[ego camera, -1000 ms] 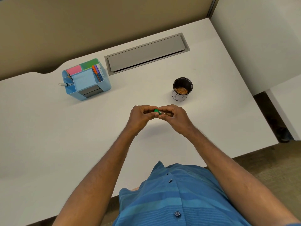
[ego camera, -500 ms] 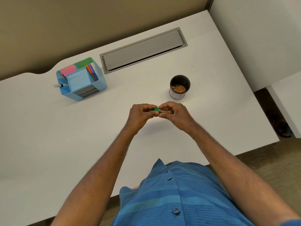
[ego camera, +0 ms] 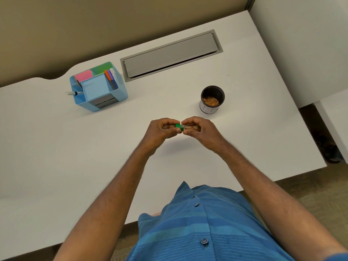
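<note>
Two hands meet over the middle of the desk and share one small thing: the left hand (ego camera: 160, 131) pinches the green cap (ego camera: 178, 127) between thumb and curled fingers, while the right hand (ego camera: 202, 130) curls round the clear tube (ego camera: 188, 127), which lies level between them and shows brownish contents at its right end. The tube is held in the air above the white desk (ego camera: 56, 147), near its front edge. Just beyond the right hand stands a dark cup (ego camera: 208, 109) with brown bits in the bottom; a pale band on its side carries marks too small to read. Further back on the left sits a blue organizer (ego camera: 122, 87) holding a pink pad (ego camera: 83, 75), a green pad (ego camera: 99, 69) and a row of coloured pens (ego camera: 111, 80), with a marker (ego camera: 72, 93) poking out of its left side; any writing on these cannot be made out. Behind it a long grey hatch (ego camera: 169, 53) is set flush into the desktop. A beige partition (ego camera: 94, 25) backs the desk, a white panel (ego camera: 301, 44) closes the right side, and brownish carpet (ego camera: 310, 185) shows below the desk's edge. A blue striped shirt (ego camera: 207, 232) fills the lower foreground.
</note>
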### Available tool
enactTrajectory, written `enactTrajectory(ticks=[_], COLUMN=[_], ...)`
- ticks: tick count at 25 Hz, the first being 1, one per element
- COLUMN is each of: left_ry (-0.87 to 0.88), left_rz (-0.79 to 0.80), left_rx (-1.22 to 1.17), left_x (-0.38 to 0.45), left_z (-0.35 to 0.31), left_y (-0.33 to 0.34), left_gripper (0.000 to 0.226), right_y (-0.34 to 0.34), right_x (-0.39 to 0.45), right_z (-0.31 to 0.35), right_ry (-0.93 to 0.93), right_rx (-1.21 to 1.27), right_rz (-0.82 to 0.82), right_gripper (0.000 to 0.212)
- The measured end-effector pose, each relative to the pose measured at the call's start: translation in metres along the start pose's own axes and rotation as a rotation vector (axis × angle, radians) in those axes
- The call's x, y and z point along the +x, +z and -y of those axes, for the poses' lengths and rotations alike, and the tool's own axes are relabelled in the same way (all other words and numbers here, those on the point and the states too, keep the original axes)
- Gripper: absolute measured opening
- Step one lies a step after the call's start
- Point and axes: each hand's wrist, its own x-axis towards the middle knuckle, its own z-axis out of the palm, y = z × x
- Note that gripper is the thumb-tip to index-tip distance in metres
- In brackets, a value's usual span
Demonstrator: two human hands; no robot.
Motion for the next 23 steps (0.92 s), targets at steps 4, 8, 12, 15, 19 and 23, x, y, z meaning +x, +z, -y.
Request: enactTrajectory(ticks=[4,8,12,15,19,23], left_ry=[0.010,-0.020,-0.084,-0.128,-0.092,-0.010], left_rz=[-0.049,-0.089,-0.293,-0.432,-0.505,-0.484], left_rx=[-0.021,-0.128,-0.132,-0.023,0.274,0.341], left_x=[-0.001,0.000,0.010,0.016,0.022,0.028], left_z=[0.005,0.024,0.051,0.071,0.089,0.093], left_y=[-0.012,-0.021,-0.020,-0.021,-0.021,-0.017], left_gripper=[0.026,0.027,0.024,0.025,0.023,0.028], right_y=[0.001,0.001,0.002,0.004,0.004,0.003], right_x=[0.001,0.000,-0.002,-0.005,-0.008,-0.009], right_z=[0.000,0.001,0.001,0.000,-0.001,-0.002], right_ry=[-0.027,0.018,0.022,0.043,0.063,0.083], right_rx=[-0.084,0.085,0.160,0.211,0.210,0.196], right_rz=[-0.036,-0.078,-0.140,-0.129,-0.126,-0.134], right_gripper=[0.032,0.026,0.025,0.025,0.024,0.023])
